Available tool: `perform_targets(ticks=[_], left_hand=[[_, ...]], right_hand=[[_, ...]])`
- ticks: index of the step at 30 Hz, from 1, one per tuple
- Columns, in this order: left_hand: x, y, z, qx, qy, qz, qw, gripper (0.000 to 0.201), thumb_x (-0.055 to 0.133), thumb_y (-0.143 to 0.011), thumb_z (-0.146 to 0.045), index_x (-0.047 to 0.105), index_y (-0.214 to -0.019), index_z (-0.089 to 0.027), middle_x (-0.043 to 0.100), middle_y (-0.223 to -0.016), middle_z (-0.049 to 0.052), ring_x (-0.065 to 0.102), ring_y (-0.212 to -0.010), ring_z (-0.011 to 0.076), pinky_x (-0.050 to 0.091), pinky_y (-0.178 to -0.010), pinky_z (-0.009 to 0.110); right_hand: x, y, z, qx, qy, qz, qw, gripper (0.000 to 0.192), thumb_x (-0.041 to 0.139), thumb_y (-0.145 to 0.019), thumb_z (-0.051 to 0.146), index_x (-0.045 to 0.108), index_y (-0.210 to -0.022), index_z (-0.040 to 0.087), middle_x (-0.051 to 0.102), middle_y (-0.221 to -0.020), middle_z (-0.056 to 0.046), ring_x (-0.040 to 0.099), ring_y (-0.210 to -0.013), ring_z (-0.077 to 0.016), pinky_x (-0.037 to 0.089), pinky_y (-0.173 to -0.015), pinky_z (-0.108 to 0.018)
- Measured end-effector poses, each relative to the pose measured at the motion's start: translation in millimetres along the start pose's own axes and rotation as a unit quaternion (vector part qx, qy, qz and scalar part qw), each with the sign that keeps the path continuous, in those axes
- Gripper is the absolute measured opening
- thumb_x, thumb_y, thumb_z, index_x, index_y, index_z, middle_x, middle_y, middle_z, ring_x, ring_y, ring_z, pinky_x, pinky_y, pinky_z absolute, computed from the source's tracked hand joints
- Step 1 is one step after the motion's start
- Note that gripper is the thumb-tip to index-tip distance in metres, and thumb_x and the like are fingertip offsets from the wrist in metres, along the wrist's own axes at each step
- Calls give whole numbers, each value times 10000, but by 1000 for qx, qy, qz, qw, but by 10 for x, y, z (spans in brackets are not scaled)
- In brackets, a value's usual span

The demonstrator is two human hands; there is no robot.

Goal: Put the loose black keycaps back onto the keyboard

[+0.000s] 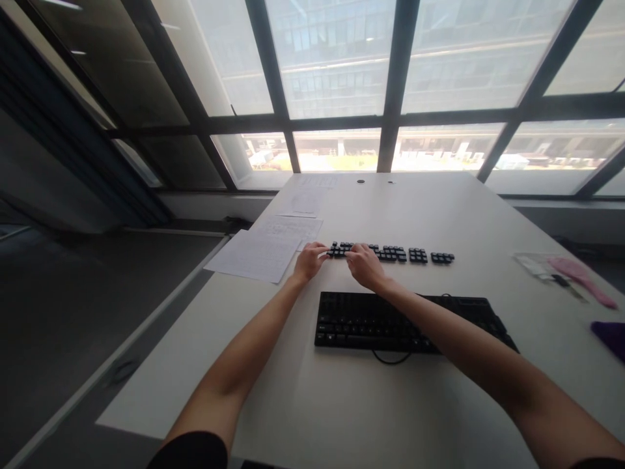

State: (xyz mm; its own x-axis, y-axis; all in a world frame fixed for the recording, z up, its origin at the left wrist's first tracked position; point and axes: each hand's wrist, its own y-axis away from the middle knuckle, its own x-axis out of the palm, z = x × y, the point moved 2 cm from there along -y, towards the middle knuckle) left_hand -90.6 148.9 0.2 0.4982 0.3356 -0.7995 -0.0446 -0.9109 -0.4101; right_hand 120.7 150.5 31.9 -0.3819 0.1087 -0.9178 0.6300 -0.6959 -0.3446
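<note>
Loose black keycaps (393,254) lie in grouped rows across the white table. At the left end of these rows is my left hand (310,262), its fingers stretched towards the outermost keycaps with the thumb apart from them. My right hand (366,267) bends over the left part of the rows, fingers curled and drawn together. Whatever its fingertips hold, if anything, is hidden. Nearer to me lies a black keyboard (371,326), partly covered by my right forearm. Part of its cable (392,361) loops out at the front edge.
Several printed paper sheets (256,253) lie along the table's left side. On the right are a clear plastic bag (532,266), a pink cloth-like item (581,279) and a purple item (610,337). The white table (424,208) reaches the windows, with a curtain (83,124) at left.
</note>
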Motion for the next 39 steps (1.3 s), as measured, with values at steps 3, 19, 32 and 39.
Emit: perform_targets(ticks=[3, 19, 32, 39], left_hand=[[90, -14, 57, 5, -5, 0, 1000, 195, 700, -884, -173, 793, -1045, -230, 719, -1086, 75, 619, -1060, 236, 482, -1016, 388], [-10, 160, 88, 12, 68, 12, 998, 117, 728, -834, -133, 797, -888, -210, 787, -966, 49, 702, -947, 212, 503, -965, 364], [-687, 1310, -616, -28, 226, 46, 973, 99, 754, -875, -313, 812, -927, -253, 790, -952, 59, 712, -921, 208, 566, -822, 336], [-609, 1390, -684, 14, 199, 57, 978, 64, 752, -876, -235, 811, -894, -250, 789, -907, 45, 684, -869, 196, 546, -823, 340]], right_hand=[[220, -246, 31, -5, 19, 17, 1000, 267, 474, -1004, 177, 737, -1025, 136, 622, -1111, -165, 499, -1057, -291, 406, -890, -389], [449, -465, 56, -74, -32, 41, 996, 206, 578, -952, 132, 759, -855, 154, 735, -956, -120, 551, -1023, -263, 367, -911, -379], [-52, 709, 564, 14, -330, -16, 944, 113, 698, -851, 109, 734, -806, 207, 712, -820, -38, 654, -760, -196, 500, -738, -318], [45, 884, 705, 30, -342, -14, 939, 146, 681, -855, 92, 732, -828, 226, 716, -856, -37, 667, -805, -217, 522, -784, -351]])
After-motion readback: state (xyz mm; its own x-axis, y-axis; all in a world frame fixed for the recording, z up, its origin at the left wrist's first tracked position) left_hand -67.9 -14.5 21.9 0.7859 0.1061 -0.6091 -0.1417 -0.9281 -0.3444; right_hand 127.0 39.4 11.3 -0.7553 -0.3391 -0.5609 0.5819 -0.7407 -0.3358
